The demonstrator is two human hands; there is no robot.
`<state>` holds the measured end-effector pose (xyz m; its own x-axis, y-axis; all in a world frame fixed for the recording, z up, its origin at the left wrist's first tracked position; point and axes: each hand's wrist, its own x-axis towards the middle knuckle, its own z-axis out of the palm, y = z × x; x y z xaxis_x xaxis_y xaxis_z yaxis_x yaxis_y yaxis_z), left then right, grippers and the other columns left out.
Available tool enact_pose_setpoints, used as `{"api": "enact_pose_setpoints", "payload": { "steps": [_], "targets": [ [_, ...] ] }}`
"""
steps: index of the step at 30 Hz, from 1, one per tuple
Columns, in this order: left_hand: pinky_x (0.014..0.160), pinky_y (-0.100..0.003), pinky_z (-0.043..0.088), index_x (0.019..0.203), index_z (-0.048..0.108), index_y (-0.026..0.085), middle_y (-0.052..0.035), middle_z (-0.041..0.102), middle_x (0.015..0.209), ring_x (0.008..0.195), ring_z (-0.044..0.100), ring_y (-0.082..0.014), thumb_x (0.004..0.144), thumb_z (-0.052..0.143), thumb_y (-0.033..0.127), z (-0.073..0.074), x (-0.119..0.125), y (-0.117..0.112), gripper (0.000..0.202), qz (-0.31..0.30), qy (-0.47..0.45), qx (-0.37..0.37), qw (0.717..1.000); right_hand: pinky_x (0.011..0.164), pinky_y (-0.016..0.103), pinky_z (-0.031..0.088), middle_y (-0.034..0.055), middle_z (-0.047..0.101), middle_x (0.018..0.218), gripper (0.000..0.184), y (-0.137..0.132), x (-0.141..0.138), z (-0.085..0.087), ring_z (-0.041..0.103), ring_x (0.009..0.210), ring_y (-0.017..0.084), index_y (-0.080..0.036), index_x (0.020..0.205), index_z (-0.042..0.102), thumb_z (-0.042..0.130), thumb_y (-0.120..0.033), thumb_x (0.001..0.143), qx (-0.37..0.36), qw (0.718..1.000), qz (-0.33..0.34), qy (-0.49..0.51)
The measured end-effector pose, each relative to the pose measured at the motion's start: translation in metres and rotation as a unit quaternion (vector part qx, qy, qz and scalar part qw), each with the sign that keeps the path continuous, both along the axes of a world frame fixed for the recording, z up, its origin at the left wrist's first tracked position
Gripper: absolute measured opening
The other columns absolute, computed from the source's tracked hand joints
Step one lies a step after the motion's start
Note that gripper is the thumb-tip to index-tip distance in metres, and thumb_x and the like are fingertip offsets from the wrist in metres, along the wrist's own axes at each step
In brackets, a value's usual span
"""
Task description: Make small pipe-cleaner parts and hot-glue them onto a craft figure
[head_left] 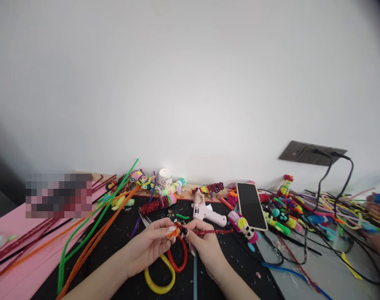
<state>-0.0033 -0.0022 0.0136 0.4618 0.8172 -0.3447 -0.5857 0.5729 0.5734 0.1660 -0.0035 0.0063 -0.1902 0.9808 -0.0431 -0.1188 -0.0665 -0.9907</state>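
My left hand [149, 246] and my right hand [202, 243] meet over a black mat [121, 233], fingertips pinched together. Between them is a small orange piece [174, 231], with a glittery red pipe cleaner [215, 231] running off to the right from my right fingers. Below the hands lie scissors with a red handle loop [179, 258] and a yellow handle loop [158, 279]; their blade [144, 219] points up left.
A white glue gun [207, 211], a phone [251, 205] propped face up and a small white jar [165, 178] stand behind. Green and orange pipe cleaners [92, 233] stretch left. Tangled coloured pieces and cables [321, 216] cover the right, where another person's hands [379, 208] work.
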Motion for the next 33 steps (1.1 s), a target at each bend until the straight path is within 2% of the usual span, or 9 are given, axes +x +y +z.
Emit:
{"api": "enact_pose_setpoints", "payload": {
  "steps": [8,14,33],
  "targets": [
    [0.056,-0.013,0.052,0.075,0.063,0.012,-0.0021,0.066,0.067,0.058,0.064,-0.0078,0.071,0.071,0.007,-0.0046,-0.0039,0.0000,0.011,-0.039,-0.013,0.010,0.999,0.036,0.017,0.027,-0.0026,0.057,0.052,0.027,-0.0013,0.0000,-0.0018,0.035,0.036,0.004,-0.014,0.067,0.061,0.071,-0.039,0.069,-0.003,1.000,0.013,0.008],
    [0.058,-0.013,0.052,0.078,0.062,0.015,-0.0015,0.067,0.067,0.060,0.065,-0.0075,0.070,0.073,0.011,-0.0048,-0.0034,-0.0020,0.014,-0.017,0.006,0.004,1.000,0.035,0.017,0.025,-0.0055,0.051,0.046,0.025,-0.0008,0.0001,-0.0041,0.034,0.036,0.004,-0.013,0.067,0.061,0.070,-0.036,0.070,0.002,1.000,0.002,0.009],
    [0.056,-0.013,0.052,0.072,0.062,0.014,0.0006,0.064,0.062,0.054,0.061,-0.0059,0.066,0.076,0.014,-0.0039,-0.0005,-0.0039,0.016,0.010,0.028,0.009,1.000,0.036,0.018,0.025,-0.0058,0.049,0.047,0.025,-0.0026,-0.0010,-0.0001,0.033,0.037,0.005,-0.014,0.066,0.061,0.070,-0.038,0.070,0.015,1.000,0.012,0.007]
  ]
}}
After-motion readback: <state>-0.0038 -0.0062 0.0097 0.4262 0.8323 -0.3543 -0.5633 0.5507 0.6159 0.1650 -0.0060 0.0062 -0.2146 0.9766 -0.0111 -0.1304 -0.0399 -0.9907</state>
